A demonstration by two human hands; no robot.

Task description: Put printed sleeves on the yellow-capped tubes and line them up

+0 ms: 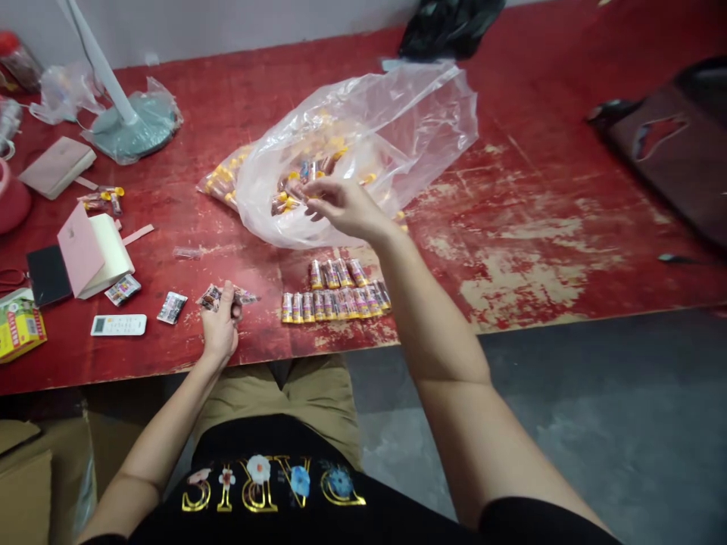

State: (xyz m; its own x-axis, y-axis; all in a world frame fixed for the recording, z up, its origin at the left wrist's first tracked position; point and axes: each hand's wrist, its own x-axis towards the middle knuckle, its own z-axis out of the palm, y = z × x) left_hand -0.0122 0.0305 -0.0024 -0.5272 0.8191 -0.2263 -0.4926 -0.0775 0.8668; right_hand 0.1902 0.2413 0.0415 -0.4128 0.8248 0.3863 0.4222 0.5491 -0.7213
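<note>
My left hand (220,325) is closed around a bunch of small printed packets (245,296), with the thumb on top, just above the table's front edge. My right hand (346,206) is over the mouth of a large clear plastic bag (363,113); its thumb and forefinger are apart. Right at its fingertips lie small tubes with yellow caps (287,203) inside the bag. Whether a fingertip touches one of them I cannot tell. Between my arms, two rows of similar filled tubes (335,304) lie side by side on the red table (227,98).
On the left are a white remote control (119,325), a printed packet (172,307), an open pink notebook (102,253), a yellow-green box (21,325) and a lamp base (136,125). A black bag (448,29) lies at the back; a dark bag (675,144) stands right.
</note>
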